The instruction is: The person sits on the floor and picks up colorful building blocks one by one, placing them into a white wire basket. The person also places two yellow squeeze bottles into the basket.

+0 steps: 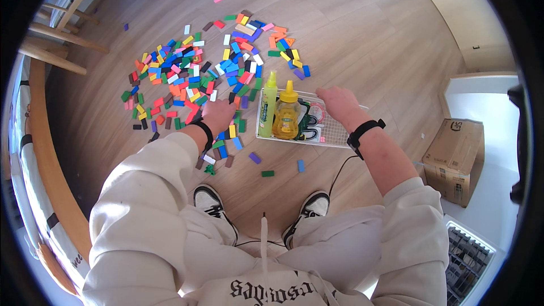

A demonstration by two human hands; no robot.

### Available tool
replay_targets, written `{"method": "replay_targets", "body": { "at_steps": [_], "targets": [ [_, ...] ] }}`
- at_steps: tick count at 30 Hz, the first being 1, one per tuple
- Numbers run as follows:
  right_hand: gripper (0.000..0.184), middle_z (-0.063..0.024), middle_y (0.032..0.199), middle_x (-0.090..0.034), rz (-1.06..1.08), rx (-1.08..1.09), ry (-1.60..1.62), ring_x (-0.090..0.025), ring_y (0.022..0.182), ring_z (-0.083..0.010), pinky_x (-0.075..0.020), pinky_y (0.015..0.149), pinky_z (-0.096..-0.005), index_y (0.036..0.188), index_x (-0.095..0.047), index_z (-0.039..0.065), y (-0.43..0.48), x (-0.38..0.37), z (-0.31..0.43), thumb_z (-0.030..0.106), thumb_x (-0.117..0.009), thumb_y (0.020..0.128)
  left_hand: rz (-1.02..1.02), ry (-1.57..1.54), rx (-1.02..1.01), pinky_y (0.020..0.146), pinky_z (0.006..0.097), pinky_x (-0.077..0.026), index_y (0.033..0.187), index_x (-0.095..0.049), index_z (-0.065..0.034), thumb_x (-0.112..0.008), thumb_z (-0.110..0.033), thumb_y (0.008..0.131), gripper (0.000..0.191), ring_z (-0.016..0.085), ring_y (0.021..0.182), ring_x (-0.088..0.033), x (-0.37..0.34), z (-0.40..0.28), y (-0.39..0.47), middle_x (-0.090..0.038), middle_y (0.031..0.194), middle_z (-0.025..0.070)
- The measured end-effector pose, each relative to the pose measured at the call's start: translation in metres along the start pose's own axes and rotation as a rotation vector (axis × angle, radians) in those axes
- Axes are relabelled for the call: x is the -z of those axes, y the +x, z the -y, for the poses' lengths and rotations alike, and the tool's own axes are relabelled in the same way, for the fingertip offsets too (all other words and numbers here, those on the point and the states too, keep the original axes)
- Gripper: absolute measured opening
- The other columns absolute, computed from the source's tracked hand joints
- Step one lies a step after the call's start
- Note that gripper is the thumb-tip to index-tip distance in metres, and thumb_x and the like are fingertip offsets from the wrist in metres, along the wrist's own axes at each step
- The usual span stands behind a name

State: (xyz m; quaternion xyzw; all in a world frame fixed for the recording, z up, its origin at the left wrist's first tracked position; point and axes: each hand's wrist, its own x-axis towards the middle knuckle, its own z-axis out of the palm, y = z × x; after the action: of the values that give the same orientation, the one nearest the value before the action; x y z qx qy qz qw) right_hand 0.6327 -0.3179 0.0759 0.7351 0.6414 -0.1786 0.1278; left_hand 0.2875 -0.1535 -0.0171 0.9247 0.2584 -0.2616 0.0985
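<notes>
Many coloured domino-like blocks [231,66] lie scattered over the wooden floor. My left hand [219,114] is low over their near side, back upward; its fingers are bent and partly hidden, so a hold on a block cannot be made out. A white plastic basket [312,143] stands to the right of the blocks. In its left end are a tall yellow-green bottle [267,108] and a honey-style squeeze bottle [287,114] with a yellow cap. Dark-handled items and a pink ring lie beside them. My right hand [338,103] is at the basket's far right rim, fingertips at or just above it.
A cardboard box [452,157] stands at the right, above a white crate [471,259] with a dark grid. Wooden furniture legs [63,36] are at the upper left. A black cable [340,170] runs near my right shoe [312,210]. Several loose blocks lie before my shoes.
</notes>
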Motion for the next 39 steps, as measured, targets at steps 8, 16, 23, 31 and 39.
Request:
{"method": "replay_targets", "body": {
  "at_steps": [8, 16, 23, 31, 39],
  "targets": [
    [0.018, -0.0174, 0.097, -0.076, -0.012, 0.020, -0.006, -0.075, 0.097, -0.0387, -0.0600, 0.078, -0.0511, 0.113, -0.070, 0.014, 0.000, -0.001, 0.000, 0.013, -0.059, 0.098, 0.024, -0.014, 0.046, 0.083, 0.0471, -0.060, 0.117, -0.068, -0.0100, -0.074, -0.024, 0.094, 0.027, 0.031, 0.108, -0.075, -0.002, -0.006, 0.003, -0.074, 0.115, 0.0107],
    [0.016, -0.0176, 0.098, -0.076, 0.011, 0.016, -0.005, -0.075, 0.097, -0.0395, -0.0604, 0.079, -0.0514, 0.112, -0.068, 0.013, 0.001, 0.000, 0.008, 0.016, -0.061, 0.098, 0.064, -0.068, 0.106, 0.090, 0.0470, -0.057, 0.119, -0.067, -0.0093, -0.073, -0.033, 0.096, 0.034, 0.031, 0.114, -0.073, -0.002, -0.008, -0.004, -0.075, 0.120, 0.0101],
    [0.018, -0.0179, 0.104, -0.075, -0.043, -0.091, 0.190, -0.072, 0.102, -0.0389, -0.0582, 0.086, -0.0523, 0.115, -0.068, 0.012, -0.002, -0.003, 0.001, 0.021, -0.059, 0.103, 0.115, -0.165, 0.142, 0.092, 0.0490, -0.058, 0.123, -0.064, -0.0066, -0.072, -0.033, 0.093, 0.041, 0.034, 0.118, -0.072, 0.009, -0.009, -0.006, -0.074, 0.124, 0.0137],
    [0.016, -0.0161, 0.101, -0.074, -0.333, -0.069, 0.344, -0.072, 0.097, -0.0382, -0.0581, 0.082, -0.0469, 0.110, -0.070, 0.009, -0.008, 0.007, -0.021, 0.020, -0.064, 0.100, 0.086, -0.408, 0.017, 0.090, 0.0488, -0.058, 0.114, -0.067, -0.0086, -0.070, -0.037, 0.085, 0.041, 0.039, 0.110, -0.072, 0.027, 0.008, -0.002, -0.075, 0.112, 0.0175],
    [0.018, -0.0142, 0.094, -0.075, -0.196, 0.083, 0.440, -0.072, 0.093, -0.0371, -0.0580, 0.079, -0.0494, 0.103, -0.073, 0.012, -0.013, 0.020, 0.031, 0.026, -0.065, 0.097, 0.253, -0.664, -0.207, 0.087, 0.0398, -0.057, 0.104, -0.076, -0.0053, -0.077, -0.031, 0.084, 0.033, 0.027, 0.096, -0.073, 0.042, -0.003, -0.011, -0.077, 0.103, 0.0124]
  ]
}}
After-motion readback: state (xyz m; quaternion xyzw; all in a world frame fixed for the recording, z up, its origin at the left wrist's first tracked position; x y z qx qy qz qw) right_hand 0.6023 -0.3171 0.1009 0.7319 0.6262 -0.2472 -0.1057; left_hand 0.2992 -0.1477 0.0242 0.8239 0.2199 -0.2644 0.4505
